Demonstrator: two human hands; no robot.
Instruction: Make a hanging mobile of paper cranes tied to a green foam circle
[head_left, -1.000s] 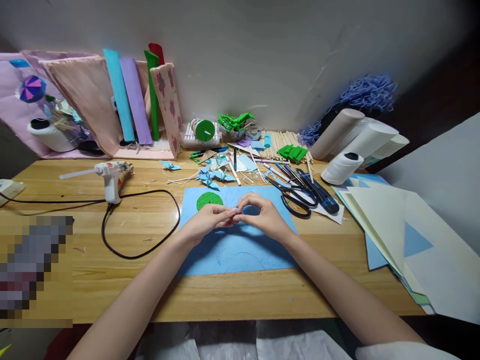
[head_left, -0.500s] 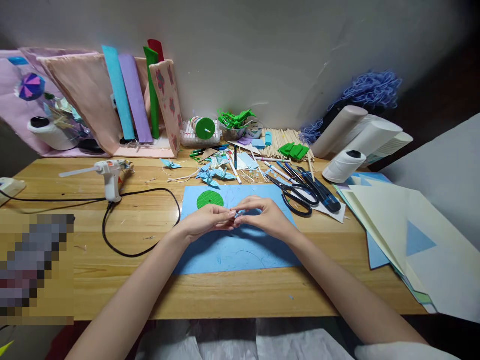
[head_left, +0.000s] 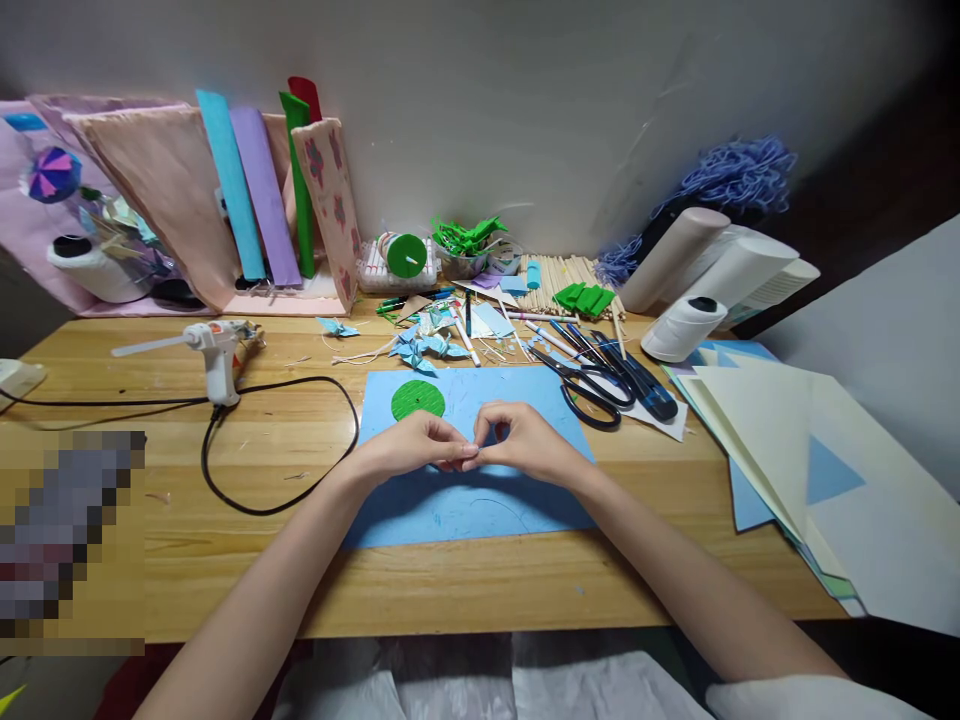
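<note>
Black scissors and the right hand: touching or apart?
Apart. The head view shows a strip of the blue sheet plainly visible between the right hand and the scissors, which lie farther back and to the right.

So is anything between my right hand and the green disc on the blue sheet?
Yes, partly: the left hand. Its fingertips meet those of the right hand, and in view it covers the near edge of the green disc. Nothing else visible stands between.

Small piece (head_left: 472, 456), perhaps paper | pinched: left hand (head_left: 420, 440), right hand (head_left: 521, 442) — largely hidden | over blue sheet (head_left: 480, 515)
</note>
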